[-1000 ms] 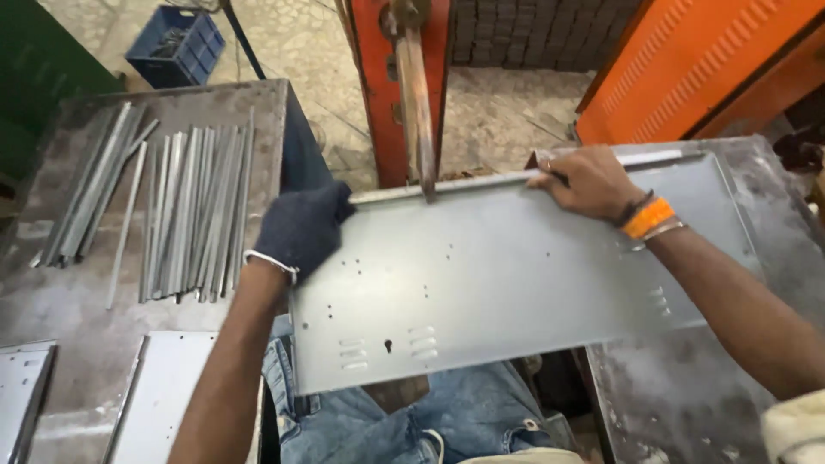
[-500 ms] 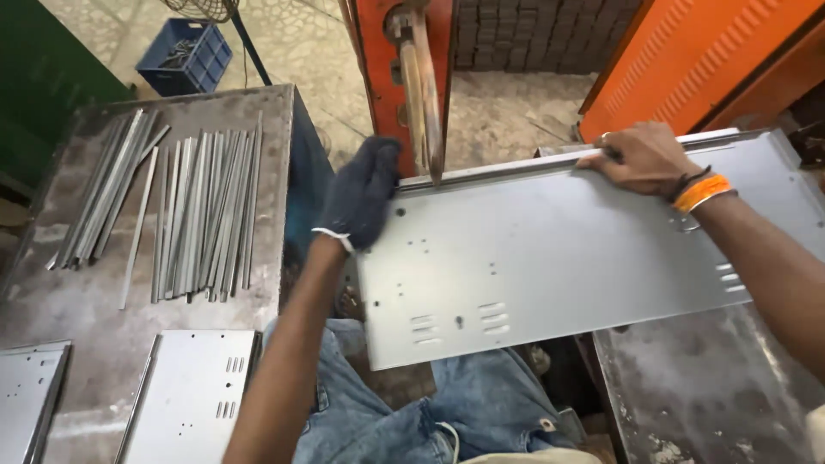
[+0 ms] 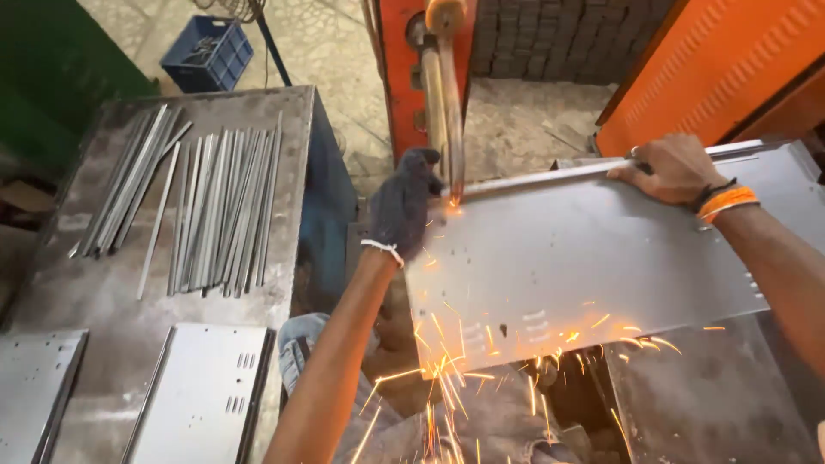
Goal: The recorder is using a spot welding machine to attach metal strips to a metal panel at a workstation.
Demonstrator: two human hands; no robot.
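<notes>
In the head view, the gloved left hand [image 3: 402,206] is gripping the left end of the grey metal panel [image 3: 576,266], just beside the welding electrode [image 3: 450,129]. The bare right hand [image 3: 670,167] is closing on the panel's far edge, and sparks [image 3: 447,378] are falling below both grips.

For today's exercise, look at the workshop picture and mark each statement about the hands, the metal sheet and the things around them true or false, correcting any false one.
1. The left hand wears a dark glove. True.
2. The right hand is gloved too. False: it is bare, with an orange wristband at the wrist.
3. Sparks fly from the sheet metal panel where the orange machine's electrode arm meets its edge. True.
4. The bench to the left holds only wooden boards. False: thin metal strips and another punched panel lie on it.
5. A blue plastic crate stands on the floor behind the bench. True.
</notes>
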